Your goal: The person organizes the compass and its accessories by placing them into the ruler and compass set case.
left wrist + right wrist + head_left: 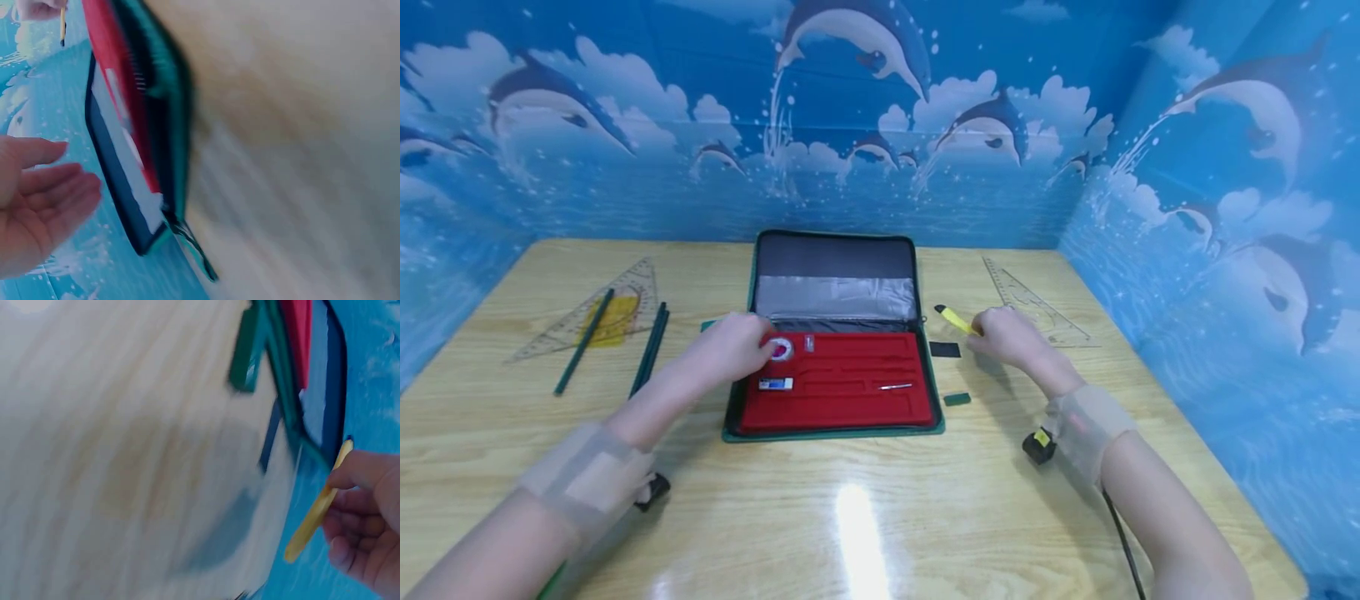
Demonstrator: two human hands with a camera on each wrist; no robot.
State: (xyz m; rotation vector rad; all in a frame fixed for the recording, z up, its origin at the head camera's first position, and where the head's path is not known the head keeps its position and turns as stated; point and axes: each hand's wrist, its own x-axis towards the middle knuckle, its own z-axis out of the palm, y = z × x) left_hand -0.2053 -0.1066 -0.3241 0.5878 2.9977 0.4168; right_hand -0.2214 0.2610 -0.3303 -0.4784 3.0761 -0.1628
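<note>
My right hand [1009, 335] pinches a slim yellow tool [954, 319] with a black end, right of the case; its exact kind cannot be told. In the right wrist view, the thumb and fingers grip the yellow tool [310, 526] near its middle. My left hand [735, 347] is over the left edge of the open zip case [835, 432], beside a white ring-shaped roll [782, 342]. The left wrist view shows that hand [47, 203] with loosely extended fingers, holding nothing. The red tray [842, 346] also holds a blue-and-white eraser [776, 384] and a thin metal piece [895, 387].
Right of the case lie a black rectangle [945, 350], a green block [957, 399] and a clear set square [1037, 310]. On the left are dark green pencils [651, 346] and another set square [561, 329] over a yellow piece [610, 323]. A dolphin-print backdrop [842, 192] borders the table.
</note>
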